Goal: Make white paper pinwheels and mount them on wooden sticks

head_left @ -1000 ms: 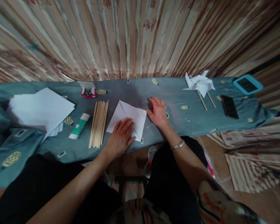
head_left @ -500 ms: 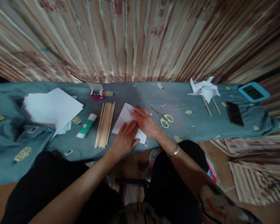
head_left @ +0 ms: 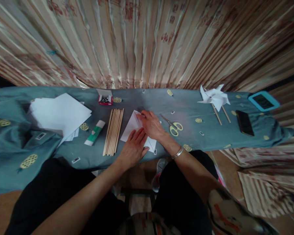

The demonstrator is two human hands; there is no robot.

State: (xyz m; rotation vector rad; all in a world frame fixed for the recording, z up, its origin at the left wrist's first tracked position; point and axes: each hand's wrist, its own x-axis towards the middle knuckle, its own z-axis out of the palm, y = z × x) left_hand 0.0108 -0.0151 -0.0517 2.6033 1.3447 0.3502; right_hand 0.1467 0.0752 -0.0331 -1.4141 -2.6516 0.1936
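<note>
Left hand, fingers slightly parted, and right hand, fingers together, lie on paper. Likely creasing; next stroke needs paper held still.

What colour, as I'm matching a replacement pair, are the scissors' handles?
The handles are pale yellow-green, clearest in the head view.

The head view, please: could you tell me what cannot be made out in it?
In the head view:
White paper: its middle is hidden by the left hand and the right hand.
Two sticks: their upper ends are hidden by the pinwheel.
Blue device: any reading is too small and blurred.
Red box: its contents are too small to name.
Left forearm: cut off by the bottom edge.
</note>
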